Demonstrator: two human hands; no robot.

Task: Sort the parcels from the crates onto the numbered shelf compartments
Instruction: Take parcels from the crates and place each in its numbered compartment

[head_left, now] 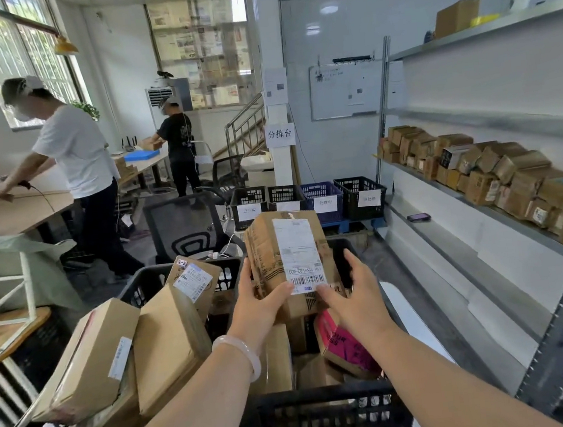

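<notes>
I hold a brown cardboard parcel (286, 243) with a white barcode label upright above a black crate (320, 412). My left hand (259, 299) grips its lower left side, thumb laid across the front. My right hand (353, 292) is at its lower right corner, thumb on the label's edge, fingers spread behind. The crate holds several more parcels, among them a pink-printed one (340, 342). A second black crate (142, 285) to the left is piled with larger boxes (169, 344). The metal shelf (461, 203) on the right carries several small brown boxes.
A row of labelled crates (309, 200) stands on the floor ahead, beside an office chair (185, 229). A phone (418, 217) lies on the lower shelf. Two people work at tables (15, 211) on the left. A white stool (4, 309) stands at left.
</notes>
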